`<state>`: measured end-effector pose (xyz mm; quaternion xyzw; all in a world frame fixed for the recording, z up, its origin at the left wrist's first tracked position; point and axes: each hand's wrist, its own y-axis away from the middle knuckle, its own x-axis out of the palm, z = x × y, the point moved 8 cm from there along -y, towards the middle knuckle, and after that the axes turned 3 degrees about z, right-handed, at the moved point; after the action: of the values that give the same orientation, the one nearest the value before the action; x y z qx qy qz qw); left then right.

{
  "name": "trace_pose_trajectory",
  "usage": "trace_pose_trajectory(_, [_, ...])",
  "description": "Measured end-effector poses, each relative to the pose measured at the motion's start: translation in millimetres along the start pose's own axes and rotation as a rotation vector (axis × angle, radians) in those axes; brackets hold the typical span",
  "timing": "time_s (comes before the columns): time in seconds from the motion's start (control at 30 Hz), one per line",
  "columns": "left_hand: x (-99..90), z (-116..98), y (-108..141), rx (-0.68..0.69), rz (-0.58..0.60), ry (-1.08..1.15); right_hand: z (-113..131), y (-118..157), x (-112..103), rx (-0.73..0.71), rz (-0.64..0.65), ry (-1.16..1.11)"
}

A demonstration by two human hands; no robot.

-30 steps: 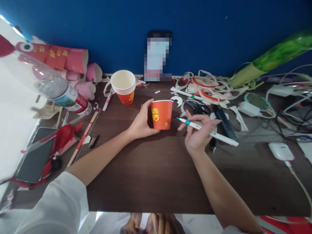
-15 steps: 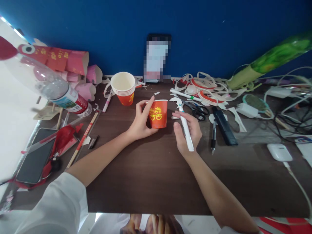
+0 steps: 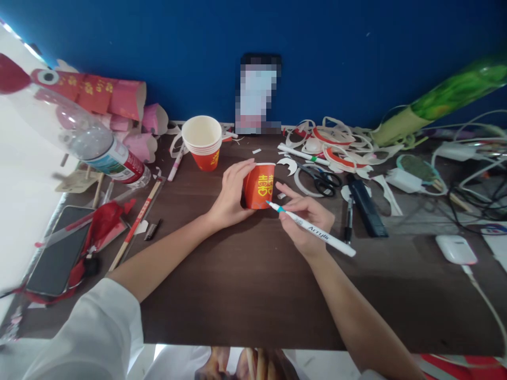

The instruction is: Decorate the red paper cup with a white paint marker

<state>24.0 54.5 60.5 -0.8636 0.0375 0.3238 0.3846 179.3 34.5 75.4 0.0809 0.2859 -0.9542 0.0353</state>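
Bare forearms, left hand [image 3: 232, 196] and right hand [image 3: 307, 224] ungloved, no rings or watch visible. White sleeve [image 3: 89, 338] pushed up past left elbow.

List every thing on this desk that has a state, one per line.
red paper cup: upright, held by left hand.
white marker: uncapped, in right hand, tip at the cup's base.
stack of cups: upright, open top.
scissors: lying flat, untouched.
plastic bottle: lying tilted.
phone: screen dark.

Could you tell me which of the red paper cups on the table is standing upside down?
The single red paper cup gripped by the left hand is inverted; the stacked red paper cups behind it stand open-mouth up.
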Motion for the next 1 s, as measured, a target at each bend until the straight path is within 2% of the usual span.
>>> trace_pose_trajectory(0.27, [-2.6,-9,2,0.088,-0.043,-0.114,17,1,11,-0.114,0.101,0.093])
trace_pose_trajectory(0.47, [-5.3,-13,2,0.111,-0.075,-0.167,16,2,14,-0.129,0.126,0.178])
trace_pose_trajectory(0.8, [-5.0,-14,2,0.115,-0.072,-0.164,13,4,14,-0.122,0.106,0.225])
trace_pose_trajectory(1.0, [-5.1,-14,2,0.124,-0.057,-0.163,9,4,11,-0.104,0.063,0.175])
